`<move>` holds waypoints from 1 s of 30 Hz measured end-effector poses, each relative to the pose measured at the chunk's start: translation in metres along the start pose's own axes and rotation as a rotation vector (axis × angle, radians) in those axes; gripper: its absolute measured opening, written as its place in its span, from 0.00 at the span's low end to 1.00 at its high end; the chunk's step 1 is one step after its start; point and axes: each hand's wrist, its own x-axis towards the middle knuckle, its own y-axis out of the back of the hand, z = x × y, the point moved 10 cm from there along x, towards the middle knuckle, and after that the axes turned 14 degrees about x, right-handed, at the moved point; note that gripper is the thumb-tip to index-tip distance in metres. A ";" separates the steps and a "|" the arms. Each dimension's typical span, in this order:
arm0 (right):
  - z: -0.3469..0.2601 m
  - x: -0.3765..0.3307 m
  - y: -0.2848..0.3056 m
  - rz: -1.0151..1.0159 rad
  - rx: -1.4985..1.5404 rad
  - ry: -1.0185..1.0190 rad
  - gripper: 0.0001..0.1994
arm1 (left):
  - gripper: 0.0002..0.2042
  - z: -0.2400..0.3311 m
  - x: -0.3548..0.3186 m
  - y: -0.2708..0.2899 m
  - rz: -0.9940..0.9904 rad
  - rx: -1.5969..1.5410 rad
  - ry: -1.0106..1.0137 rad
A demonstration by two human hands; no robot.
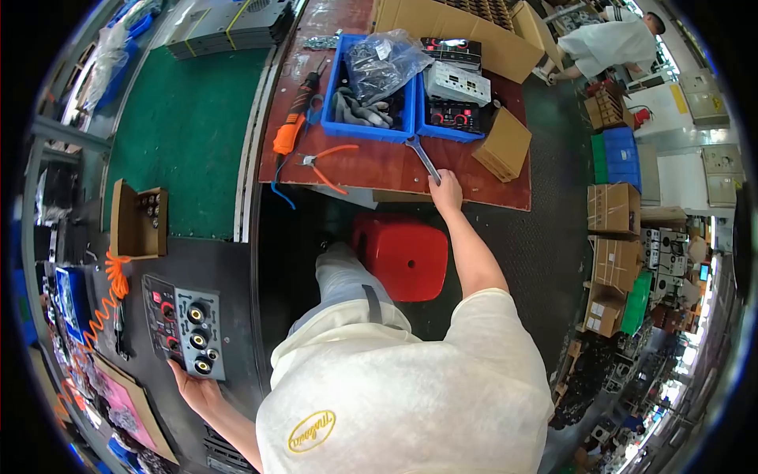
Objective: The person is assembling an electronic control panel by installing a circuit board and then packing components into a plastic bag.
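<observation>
My right hand (446, 192), stretched out over the red-brown table, is closed around the handle of a metal wrench (425, 158). The wrench's head lies at the front edge of two blue bins. Down on the left, my left hand (196, 389) grips the lower edge of an electronic unit (199, 336) on the dark bench. This unit has a grey panel with three round, gold-centred black sockets and a black panel with red parts. Some of the left fingers are hidden beneath it.
On the table are an orange electric screwdriver (290, 133), orange-handled pliers (325, 167), a blue bin (369, 133) with gloves and plastic, and a small carton (505, 144). A red stool (407, 257) stands below. An open cardboard box (140, 221) sits beside the green mat (185, 142). Another person (612, 43) is far right.
</observation>
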 end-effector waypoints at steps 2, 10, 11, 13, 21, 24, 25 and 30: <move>0.013 -0.023 0.003 0.042 0.056 0.038 0.16 | 0.18 0.005 0.001 -0.011 -0.103 0.005 0.024; -0.016 0.041 0.015 0.031 0.078 0.175 0.17 | 0.16 0.013 0.076 -0.115 -0.210 0.020 0.024; -0.021 0.038 0.018 0.037 0.033 0.220 0.18 | 0.16 0.012 0.079 -0.119 -0.205 0.030 0.034; -0.017 0.041 0.020 0.029 -0.028 0.184 0.17 | 0.17 0.011 0.085 -0.136 -0.284 0.025 0.057; 0.001 0.058 0.008 -0.280 -0.130 -0.003 0.12 | 0.20 0.002 0.109 -0.160 -0.098 0.015 0.078; 0.003 0.045 0.022 -0.305 -0.135 -0.086 0.13 | 0.19 0.006 0.110 -0.170 -0.217 0.002 0.086; 0.004 0.040 0.023 -0.377 -0.138 -0.111 0.12 | 0.18 0.009 0.107 -0.163 -0.172 0.003 0.058; -0.058 0.021 0.026 -0.917 0.129 -0.142 0.05 | 0.16 0.013 0.077 -0.131 0.086 -0.096 -0.138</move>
